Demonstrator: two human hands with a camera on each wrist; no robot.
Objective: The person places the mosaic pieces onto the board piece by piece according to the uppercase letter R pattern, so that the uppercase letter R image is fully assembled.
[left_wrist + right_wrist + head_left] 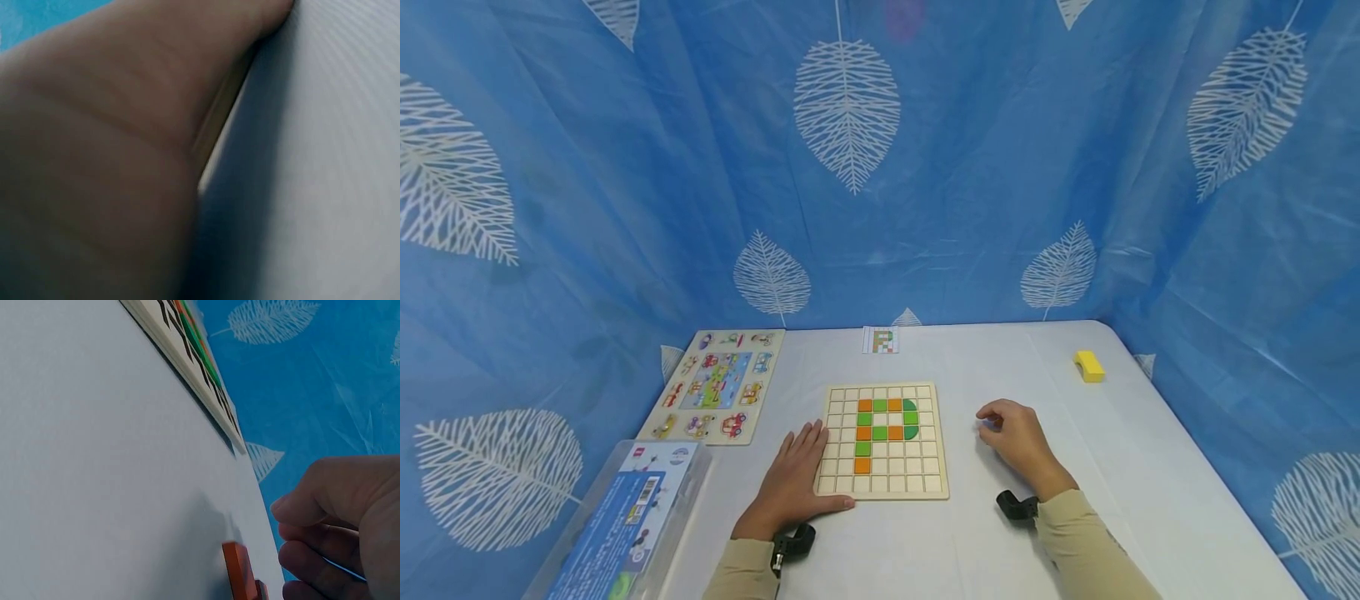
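Note:
A wooden grid board (925, 483) lies in the middle of the table, with orange and green tiles (880, 433) forming a P shape in its cells. My left hand (801, 475) rests along the board's left edge, fingers extended and thumb at the near corner. Right of the board, my right hand (1018, 437) hovers over the cloth with its fingers loosely bent and nothing visible between them. In the right wrist view, an orange block (239, 572) sits on the cloth near those fingers; the head view does not show it.
A small pattern card (880, 340) lies behind the board. At the left are a picture puzzle board (767, 358) and a clear plastic case (696, 475). A yellow arched block (1090, 367) stands at the back right. Blue curtains (925, 250) hang behind the table.

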